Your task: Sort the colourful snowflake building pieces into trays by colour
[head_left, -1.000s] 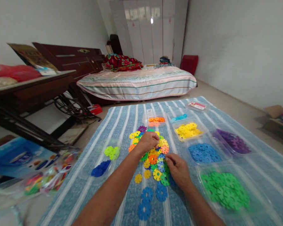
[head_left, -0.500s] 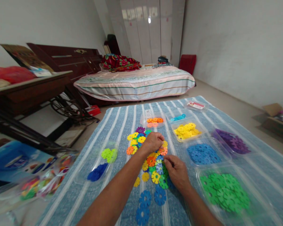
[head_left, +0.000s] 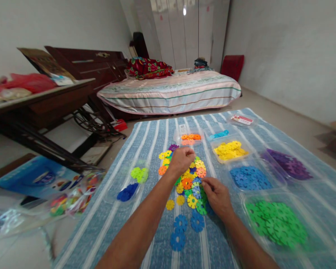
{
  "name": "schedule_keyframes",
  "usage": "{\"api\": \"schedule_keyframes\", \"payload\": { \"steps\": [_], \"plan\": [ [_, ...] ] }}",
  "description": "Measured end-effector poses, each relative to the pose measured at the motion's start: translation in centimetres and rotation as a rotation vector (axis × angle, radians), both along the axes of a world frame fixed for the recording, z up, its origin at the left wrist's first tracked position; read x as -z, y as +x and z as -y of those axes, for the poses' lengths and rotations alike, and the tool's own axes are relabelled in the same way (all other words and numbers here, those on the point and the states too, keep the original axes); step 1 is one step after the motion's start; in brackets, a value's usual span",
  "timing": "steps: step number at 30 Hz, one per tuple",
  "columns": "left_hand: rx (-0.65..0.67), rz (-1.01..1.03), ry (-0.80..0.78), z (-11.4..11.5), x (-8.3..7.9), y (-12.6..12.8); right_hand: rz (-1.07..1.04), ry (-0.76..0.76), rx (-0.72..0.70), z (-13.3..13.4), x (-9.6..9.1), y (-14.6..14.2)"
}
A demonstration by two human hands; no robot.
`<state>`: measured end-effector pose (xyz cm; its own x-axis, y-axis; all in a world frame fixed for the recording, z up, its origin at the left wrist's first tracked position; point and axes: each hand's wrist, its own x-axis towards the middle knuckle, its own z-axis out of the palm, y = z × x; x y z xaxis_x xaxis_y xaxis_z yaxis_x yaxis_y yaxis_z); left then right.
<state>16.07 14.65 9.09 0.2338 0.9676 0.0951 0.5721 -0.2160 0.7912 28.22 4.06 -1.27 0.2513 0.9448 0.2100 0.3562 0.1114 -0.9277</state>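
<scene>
A mixed pile of flower-shaped plastic discs [head_left: 187, 183] in yellow, orange, green, blue and purple lies on the striped cloth. Over its far part is my left hand [head_left: 182, 160], thumb and fingers pinched together; whatever they hold, if anything, is too small to make out. My right hand [head_left: 217, 196] rests at the pile's right edge, fingers curled closed by a pale blue disc [head_left: 196, 189]; its grip is partly hidden. Nearer to me lie several loose blue discs [head_left: 178, 239].
Clear trays hold sorted discs: orange [head_left: 190, 137], yellow [head_left: 231, 150], blue [head_left: 249, 178], purple [head_left: 289, 164] and green [head_left: 276, 224]. To the left, another tray has lime discs [head_left: 139, 174] and dark blue discs [head_left: 127, 192]. A bed [head_left: 168, 93] stands beyond the table.
My left hand has shifted slightly left and away, uncovering more yellow discs in the pile. My right hand stays at the pile's right edge. The whole view has turned a little.
</scene>
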Motion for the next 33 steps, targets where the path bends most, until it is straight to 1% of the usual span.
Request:
{"api": "schedule_keyframes", "payload": {
  "steps": [2, 4, 6, 8, 10, 13, 15, 17, 19, 21, 27, 30, 33],
  "plan": [
    [-0.080, -0.091, 0.101, 1.4, 1.1, -2.5, 0.006, -0.006, -0.002, 0.0, -0.1, 0.1],
    [-0.179, -0.140, 0.202, 2.9, 2.2, -4.5, 0.013, -0.012, -0.009, 0.1, -0.2, 0.1],
    [-0.253, -0.161, 0.284, 4.2, 3.3, -6.1, 0.019, -0.018, -0.013, 0.1, -0.2, 0.2],
    [-0.295, -0.175, 0.359, 5.0, 4.4, -7.2, 0.023, -0.023, -0.009, 0.2, -0.3, 0.2],
    [-0.332, -0.200, 0.441, 5.4, 5.6, -8.1, 0.023, -0.030, 0.002, 0.2, -0.3, 0.2],
    [-0.373, -0.256, 0.534, 5.3, 7.3, -8.9, 0.025, -0.032, 0.016, 0.3, -0.1, 0.2],
    [-0.383, -0.277, 0.552, 5.1, 8.2, -9.2, 0.028, -0.026, 0.023, 0.3, 0.0, 0.1],
    [-0.389, -0.296, 0.532, 5.0, 8.8, -9.3, 0.037, -0.023, 0.028, 0.3, 0.1, 0.1],
    [-0.389, -0.337, 0.476, 4.9, 9.0, -9.2, 0.049, -0.027, 0.037, 0.3, 0.2, 0.0],
    [-0.382, -0.397, 0.400, 4.9, 8.9, -8.8, 0.058, -0.032, 0.044, 0.3, 0.3, 0.0],
    [-0.362, -0.546, 0.233, 4.2, 7.5, -7.4, 0.039, -0.051, 0.034, 0.6, -0.1, -0.1],
    [-0.293, -0.572, 0.207, 4.1, 7.0, -7.1, 0.020, -0.056, 0.042, 0.7, -0.4, 0.0],
    [-0.213, -0.538, 0.228, 5.0, 7.3, -6.9, -0.010, -0.063, 0.061, 0.9, -0.6, 0.0]
  ]
}}
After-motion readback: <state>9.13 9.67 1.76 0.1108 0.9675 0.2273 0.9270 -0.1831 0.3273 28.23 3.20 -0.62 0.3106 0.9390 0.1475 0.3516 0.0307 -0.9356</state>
